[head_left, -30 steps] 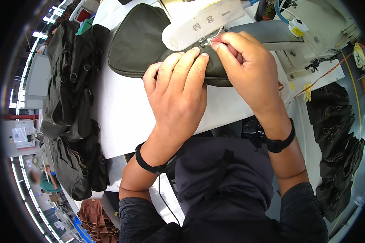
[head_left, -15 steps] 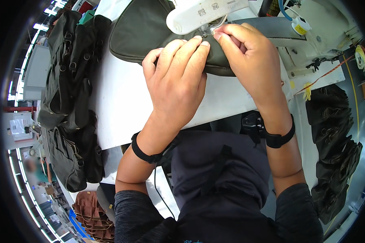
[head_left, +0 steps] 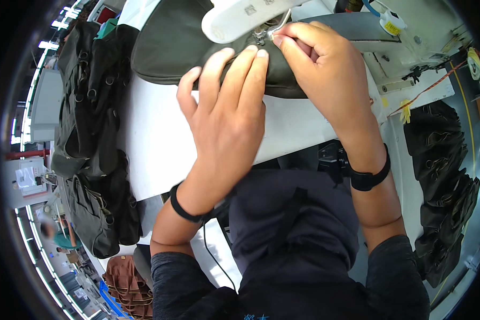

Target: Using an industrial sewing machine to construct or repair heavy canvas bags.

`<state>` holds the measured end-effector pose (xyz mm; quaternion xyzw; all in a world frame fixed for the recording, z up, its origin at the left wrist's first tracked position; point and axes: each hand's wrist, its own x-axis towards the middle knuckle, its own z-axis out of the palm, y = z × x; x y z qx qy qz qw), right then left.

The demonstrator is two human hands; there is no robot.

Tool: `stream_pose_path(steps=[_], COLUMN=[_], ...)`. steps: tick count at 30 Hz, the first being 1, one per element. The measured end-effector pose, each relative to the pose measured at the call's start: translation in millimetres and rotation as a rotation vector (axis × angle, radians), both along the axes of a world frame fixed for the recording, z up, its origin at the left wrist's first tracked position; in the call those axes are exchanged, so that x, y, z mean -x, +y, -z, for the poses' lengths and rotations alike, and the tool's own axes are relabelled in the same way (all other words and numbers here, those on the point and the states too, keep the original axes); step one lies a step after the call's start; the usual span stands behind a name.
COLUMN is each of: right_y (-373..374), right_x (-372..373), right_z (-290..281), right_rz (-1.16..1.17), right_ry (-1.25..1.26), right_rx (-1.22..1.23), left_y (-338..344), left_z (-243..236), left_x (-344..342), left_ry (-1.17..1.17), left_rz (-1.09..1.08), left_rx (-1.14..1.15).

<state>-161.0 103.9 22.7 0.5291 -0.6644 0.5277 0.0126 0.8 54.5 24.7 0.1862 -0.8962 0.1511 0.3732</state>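
A dark olive bag piece [head_left: 168,45] lies under the white head of a sewing machine [head_left: 232,24]. My left hand [head_left: 226,114] rests on the piece's near edge, its fingers stretched out and slightly apart. Close by the metal presser foot [head_left: 259,37], my right hand [head_left: 328,72] is closed in a pinch of thumb and forefinger. Whatever sits between those fingertips is too small to make out. A thin pale curved part [head_left: 284,20] runs from the machine down toward them.
Stacked dark olive bags [head_left: 90,106] line the left side of the white table [head_left: 154,138]. More dark bags [head_left: 442,176] hang or lie at the right. Brown bags [head_left: 127,285] are piled at lower left. A small white bottle [head_left: 392,24] stands at upper right.
The view has shifted a little. My left fingers have spread and drawn slightly back from the presser foot, while the right hand keeps its pinch beside it.
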Motion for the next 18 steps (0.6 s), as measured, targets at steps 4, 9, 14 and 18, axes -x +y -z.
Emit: stream_pose_path(steps=[4,9,14,18], right_y=[7.8,18.3,17.3,12.7], right_x=[-5.8,-10.6,-12.9,-17.7], right_z=[-8.0,7.3,25.9,26.6], right_rz=[0.036,0.049,-0.225,-0.254], right_ry=[-0.015,-0.348,-0.668,-0.648], right_rx=[-0.079,0.057,0.072,0.102], left_y=[40.6,10.3,-25.5,-32.4], left_z=[-7.8,7.0,10.7,16.9], left_x=[-10.6,-7.9,5.2,14.4], left_ry=[-0.263,-0.028,0.028,0.103], left_rz=[-0.217,-0.041,0.02,0.098], left_rx=[-0.21,-0.401,-0.369,-0.392])
